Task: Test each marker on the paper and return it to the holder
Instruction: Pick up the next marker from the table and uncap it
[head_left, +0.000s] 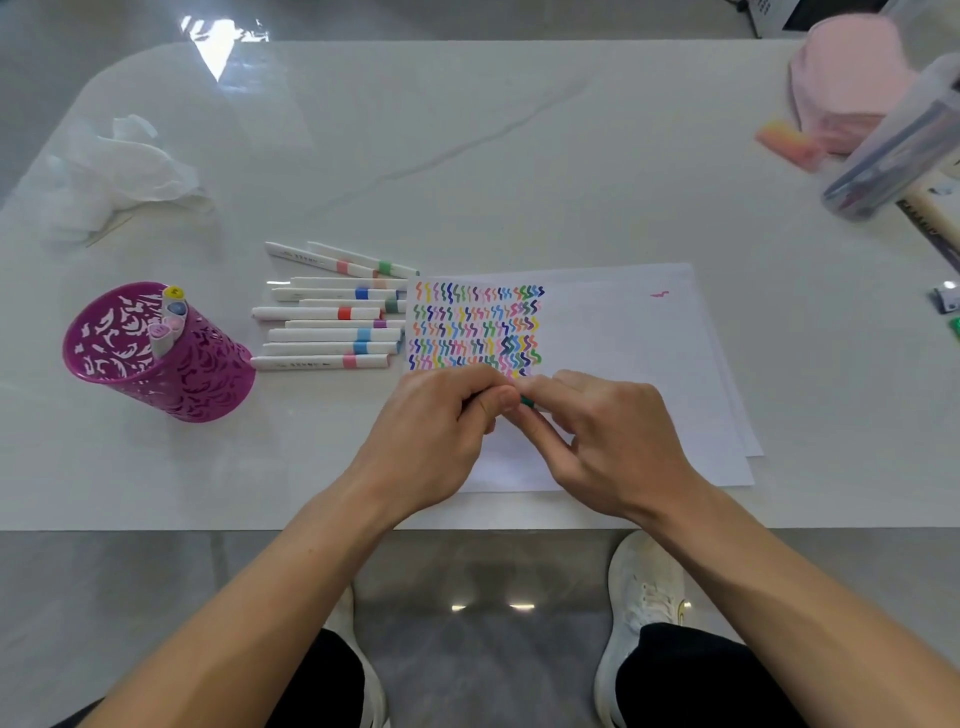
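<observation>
Fingers (505, 401) of our left hand (441, 431) and right hand (613, 441) pinch one marker (527, 401) over the paper (623, 338), near edge | loose markers (327, 322) left of paper | holder (156, 353) further left on bench (467, 156)

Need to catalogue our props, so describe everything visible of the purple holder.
The purple holder is a round, open-topped cup with leaf-like cut-outs through its wall, apparently metal or plastic. It stands on the white table, left of the loose markers and apart from them. A few capped markers lean inside against its rim. Neither the left hand nor the right hand, both gripping a green-banded marker, touches it.
</observation>
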